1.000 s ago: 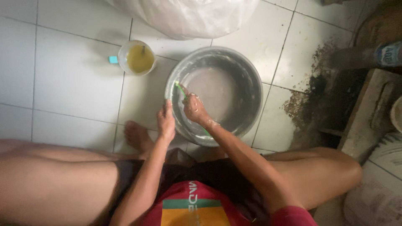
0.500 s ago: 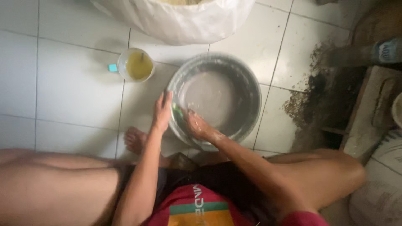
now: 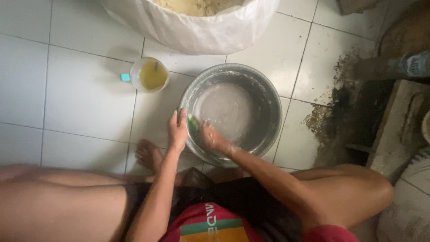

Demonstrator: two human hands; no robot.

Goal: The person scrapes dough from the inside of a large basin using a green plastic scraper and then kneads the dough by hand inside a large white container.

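I am crouched over a wide metal basin (image 3: pixel 233 112) that sits on the white tiled floor (image 3: pixel 80 94) just in front of my bare foot (image 3: pixel 149 154). My left hand (image 3: pixel 178 131) rests on the basin's near-left rim, fingers laid over the edge and curled on it, steadying it. My right hand (image 3: pixel 210 136) is down inside, against the near wall, its grip closed around a small green scrubber (image 3: pixel 192 121), of which only a tip shows past my wet fingers. The basin looks rigid and thin-walled, so I judge it light enough to skate on the tiles if I push hard; its inside is smeared with pale residue and water, which should make it slippery, and the rolled rim seems the surest place to take hold. The scrubber seems soft and small, and easy to lose from wet fingers. To the left of the basin, apart from it, stands a clear plastic cup (image 3: pixel 151 75) of yellowish liquid with a little blue thing beside it. Beyond the basin bulges a big white sack (image 3: pixel 201 27), open at the top. To the right the tiles are fouled with dark dirt (image 3: pixel 331 112) next to a rough concrete edge, and the light is dim.
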